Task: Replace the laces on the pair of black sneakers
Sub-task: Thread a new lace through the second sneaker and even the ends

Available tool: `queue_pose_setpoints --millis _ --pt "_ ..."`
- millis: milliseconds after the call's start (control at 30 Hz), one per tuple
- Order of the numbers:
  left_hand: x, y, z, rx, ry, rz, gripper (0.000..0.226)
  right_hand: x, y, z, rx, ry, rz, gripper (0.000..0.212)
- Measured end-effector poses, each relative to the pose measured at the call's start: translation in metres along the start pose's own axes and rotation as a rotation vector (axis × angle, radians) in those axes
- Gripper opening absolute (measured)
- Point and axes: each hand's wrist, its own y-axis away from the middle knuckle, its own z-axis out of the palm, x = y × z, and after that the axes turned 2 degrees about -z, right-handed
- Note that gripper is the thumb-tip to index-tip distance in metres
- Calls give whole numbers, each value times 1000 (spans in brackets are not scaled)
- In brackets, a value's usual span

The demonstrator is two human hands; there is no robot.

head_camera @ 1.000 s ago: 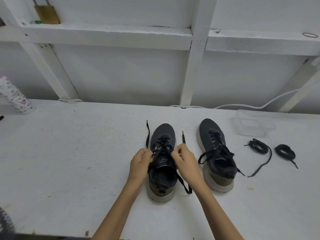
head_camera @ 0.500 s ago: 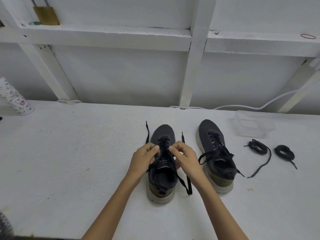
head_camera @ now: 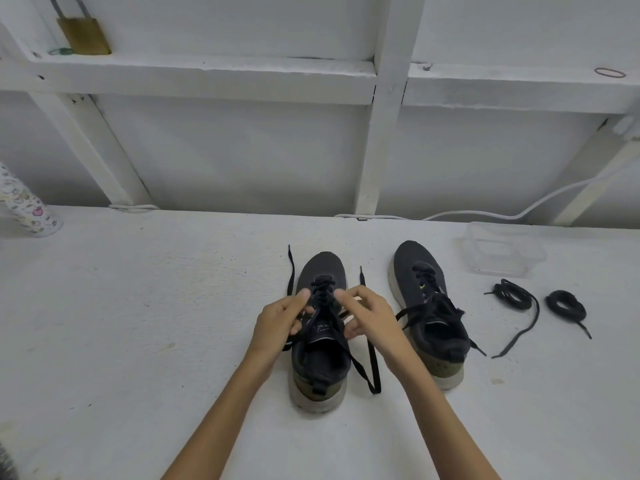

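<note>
Currently left hand (head_camera: 280, 322) and right hand (head_camera: 375, 320) are pinching the flat black lace (head_camera: 322, 289) on the twelve-o'clock black mesh sneaker (head_camera: 323, 266); uneven tugging is risking snagged eyelets.

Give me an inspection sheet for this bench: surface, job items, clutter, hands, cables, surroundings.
Surface: white table, a few small marks.
Job's things: left sneaker between the hands, its threaded lace loose, ends trailing on the table; right sneaker beside it, laced, ends loose. To the right, a coiled lace partly unwound and a second coiled lace.
Clutter: clear plastic container behind the coils; patterned cup at the left edge.
Hands: left hand and right hand both pinch the threaded lace.
Cables: white cable along the table's back edge.
Surroundings: white wooden framing; padlock and rubber band on its ledge.
</note>
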Motion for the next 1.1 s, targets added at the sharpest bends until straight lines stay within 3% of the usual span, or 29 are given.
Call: queue_pose_setpoints --millis 100,200,333,400,500,600,667,733,833,900,1000,1100 --pt "3 0 7 0 -15 35 33 4 -1 3 2 167 -115 25" --pt "-1 0 8 25 97 -12 34 6 -3 -2 22 43 -84 21" --pt "-8 6 8 69 451 -179 33 8 -1 0 37 -124 2 23" --pt "-10 8 7 62 489 -192 32 9 -1 2 34 -165 24 22" --pt "-10 9 3 34 334 -82 30 11 -2 2 12 -75 31 29" --pt "-5 12 -8 -27 206 9 25 15 11 -5 -63 25 47 58" --pt "-5 16 -18 -127 106 3 33 22 22 -10 -148 178 71 70" --pt "-6 20 -28 -239 13 -17 41 28 29 -16 -255 176 118 64" --pt "-2 22 -41 -293 -133 -15 54 19 31 -28 -366 40 111 34" --pt "3 21 -45 -284 -291 17 58 3 30 -35 -339 -9 70 21" --pt "6 25 -43 -286 -476 99 57 -25 26 -39 -244 50 -29 18" --pt "13 28 -44 -272 -500 177 46 -46 24 -31 -222 122 -132 17"
